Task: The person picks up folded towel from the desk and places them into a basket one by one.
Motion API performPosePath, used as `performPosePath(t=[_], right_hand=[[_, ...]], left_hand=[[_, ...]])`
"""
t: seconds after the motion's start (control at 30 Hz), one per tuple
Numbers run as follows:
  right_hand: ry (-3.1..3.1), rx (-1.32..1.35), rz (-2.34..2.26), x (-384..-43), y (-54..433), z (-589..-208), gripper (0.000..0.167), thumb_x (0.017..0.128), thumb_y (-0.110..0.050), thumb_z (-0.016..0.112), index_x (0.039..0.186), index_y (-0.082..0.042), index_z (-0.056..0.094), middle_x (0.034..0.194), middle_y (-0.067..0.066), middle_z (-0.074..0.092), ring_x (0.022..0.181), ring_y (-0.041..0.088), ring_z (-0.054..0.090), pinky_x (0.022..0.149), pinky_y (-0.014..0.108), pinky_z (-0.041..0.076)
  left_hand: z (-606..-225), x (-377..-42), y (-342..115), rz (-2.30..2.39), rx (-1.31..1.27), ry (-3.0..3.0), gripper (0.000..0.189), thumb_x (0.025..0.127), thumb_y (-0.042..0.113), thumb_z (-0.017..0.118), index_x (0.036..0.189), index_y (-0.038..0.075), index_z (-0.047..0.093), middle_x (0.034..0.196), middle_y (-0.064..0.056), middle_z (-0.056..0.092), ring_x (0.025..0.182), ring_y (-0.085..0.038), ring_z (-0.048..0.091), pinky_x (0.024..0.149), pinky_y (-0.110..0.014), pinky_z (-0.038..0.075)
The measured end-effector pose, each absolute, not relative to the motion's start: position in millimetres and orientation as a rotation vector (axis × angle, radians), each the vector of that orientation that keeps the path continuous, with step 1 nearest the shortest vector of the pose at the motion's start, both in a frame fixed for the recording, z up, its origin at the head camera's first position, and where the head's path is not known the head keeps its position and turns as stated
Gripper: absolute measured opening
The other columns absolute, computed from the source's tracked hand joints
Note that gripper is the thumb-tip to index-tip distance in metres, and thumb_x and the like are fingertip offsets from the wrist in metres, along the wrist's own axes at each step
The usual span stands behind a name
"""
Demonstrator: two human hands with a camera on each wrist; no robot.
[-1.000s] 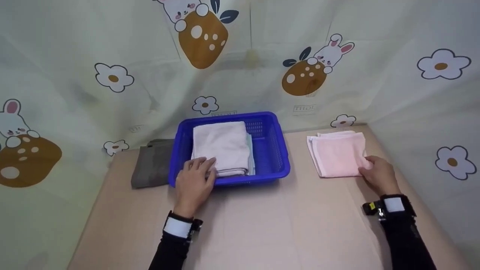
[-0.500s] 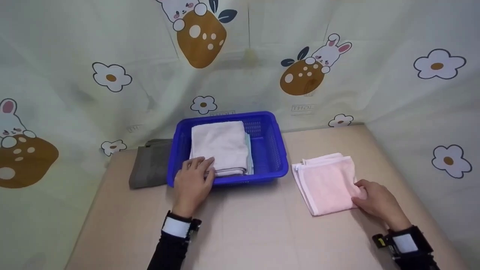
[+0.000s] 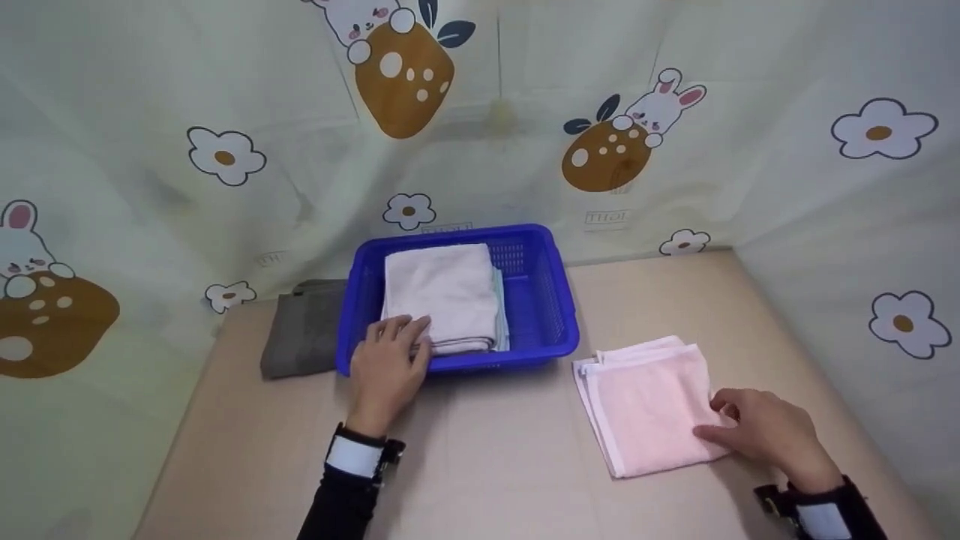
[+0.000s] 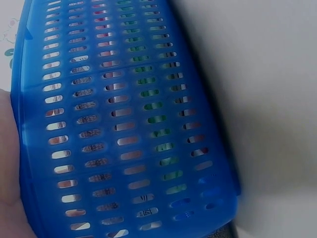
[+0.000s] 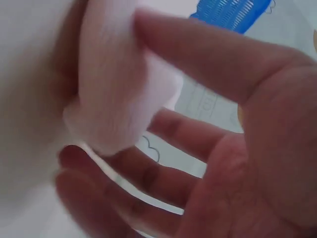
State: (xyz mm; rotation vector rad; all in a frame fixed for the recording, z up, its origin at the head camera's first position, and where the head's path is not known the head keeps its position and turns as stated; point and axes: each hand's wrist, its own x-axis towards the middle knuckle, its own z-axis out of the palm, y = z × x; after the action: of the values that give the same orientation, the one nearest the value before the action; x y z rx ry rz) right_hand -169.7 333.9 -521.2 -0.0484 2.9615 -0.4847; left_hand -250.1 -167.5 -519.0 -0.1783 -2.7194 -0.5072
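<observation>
A blue plastic basket (image 3: pixel 541 307) stands at the back of the table, with a folded white towel (image 3: pixel 442 289) on a light-blue one (image 3: pixel 501 311) inside. My left hand (image 3: pixel 386 375) rests over the basket's front rim, its fingertips at the white towel. In the left wrist view, part of that hand (image 4: pixel 9 183) lies beside the slotted basket wall (image 4: pixel 114 114). My right hand (image 3: pixel 772 431) pinches the right edge of a folded pink towel (image 3: pixel 649 409) between thumb and fingers. The right wrist view has the thumb on the towel (image 5: pixel 119 84) and fingers behind it.
A folded grey towel (image 3: pixel 304 330) lies against the basket's left side. The table (image 3: pixel 495 450) has a beige cover. A patterned curtain (image 3: pixel 510 172) hangs behind the table and along its sides.
My right hand has drawn the pink towel from the back right toward me and slightly left; its thumb and index finger now look farther apart. The left hand and the basket have stayed put.
</observation>
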Motion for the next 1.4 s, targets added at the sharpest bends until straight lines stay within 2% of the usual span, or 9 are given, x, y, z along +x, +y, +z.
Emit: performPosePath(t=[0.13,0.23,0.33,0.4,0.5,0.7,0.93,1.17,1.4], right_hand=[[2.99,0.013,-0.619,-178,339,-532,0.039,0.088,-0.048,0.078,0.088,-0.011,0.066,0.072,0.0,0.059,0.066,0.018,0.049,0.058,0.031,0.033],[2.962,0.057,-0.707,-183,343,-538,0.044,0.087,-0.043,0.081,0.1,-0.005,0.062,0.075,0.004,0.06,0.067,0.019,0.051,0.059,0.031,0.035],[2.917,0.08,-0.799,-186,344,-540,0.058,0.085,-0.038,0.084,0.118,0.002,0.058,0.086,0.009,0.067,0.073,0.021,0.056,0.063,0.033,0.041],[2.887,0.085,-0.839,-187,343,-541,0.063,0.085,-0.036,0.085,0.123,0.006,0.056,0.089,0.012,0.068,0.077,0.022,0.058,0.065,0.034,0.044],[2.852,0.066,-0.865,-188,336,-543,0.06,0.085,-0.034,0.085,0.119,0.007,0.058,0.088,0.011,0.065,0.076,0.022,0.056,0.065,0.033,0.043],[2.812,-0.025,-0.922,-184,304,-549,0.044,0.082,-0.03,0.087,0.106,-0.002,0.063,0.073,0.003,0.053,0.068,0.018,0.048,0.058,0.028,0.036],[2.792,-0.142,-0.947,-183,268,-550,0.053,0.078,-0.031,0.09,0.115,-0.001,0.066,0.078,0.002,0.059,0.072,0.017,0.052,0.062,0.031,0.041],[2.772,-0.301,-0.934,-195,231,-553,0.045,0.074,-0.03,0.092,0.101,-0.005,0.065,0.077,0.001,0.058,0.072,0.016,0.053,0.062,0.031,0.044],[2.764,-0.447,-0.908,-200,188,-554,0.049,0.071,-0.032,0.094,0.099,-0.003,0.066,0.078,0.0,0.061,0.072,0.015,0.056,0.062,0.033,0.047]], left_hand=[[-520,-250,-167,-0.521,-0.172,-2.728,0.039,0.103,0.041,0.055,0.137,0.026,0.069,0.139,-0.008,0.065,0.131,-0.036,0.054,0.097,-0.058,0.05],[-520,-250,-166,-0.531,-0.178,-2.726,0.039,0.103,0.041,0.055,0.137,0.026,0.068,0.139,-0.008,0.065,0.131,-0.036,0.054,0.097,-0.058,0.05],[-520,-251,-166,-0.536,-0.188,-2.708,0.038,0.103,0.04,0.055,0.136,0.026,0.069,0.137,-0.007,0.066,0.13,-0.036,0.055,0.095,-0.058,0.05],[-520,-251,-166,-0.53,-0.193,-2.699,0.037,0.103,0.039,0.056,0.134,0.026,0.07,0.136,-0.007,0.067,0.128,-0.037,0.056,0.092,-0.058,0.051],[-519,-251,-166,-0.526,-0.194,-2.696,0.036,0.103,0.038,0.057,0.134,0.026,0.071,0.135,-0.007,0.067,0.127,-0.037,0.057,0.091,-0.058,0.052],[-518,-250,-166,-0.522,-0.189,-2.718,0.038,0.103,0.039,0.056,0.135,0.026,0.069,0.136,-0.008,0.066,0.129,-0.037,0.055,0.093,-0.057,0.051],[-519,-249,-167,-0.526,-0.181,-2.724,0.038,0.103,0.04,0.056,0.136,0.025,0.069,0.138,-0.008,0.066,0.13,-0.036,0.055,0.094,-0.057,0.051],[-518,-248,-166,-0.531,-0.173,-2.733,0.039,0.103,0.04,0.056,0.136,0.024,0.069,0.138,-0.009,0.065,0.131,-0.037,0.054,0.095,-0.059,0.05],[-520,-248,-166,-0.528,-0.194,-2.686,0.037,0.103,0.038,0.057,0.134,0.024,0.071,0.135,-0.009,0.067,0.128,-0.037,0.057,0.093,-0.059,0.052]])
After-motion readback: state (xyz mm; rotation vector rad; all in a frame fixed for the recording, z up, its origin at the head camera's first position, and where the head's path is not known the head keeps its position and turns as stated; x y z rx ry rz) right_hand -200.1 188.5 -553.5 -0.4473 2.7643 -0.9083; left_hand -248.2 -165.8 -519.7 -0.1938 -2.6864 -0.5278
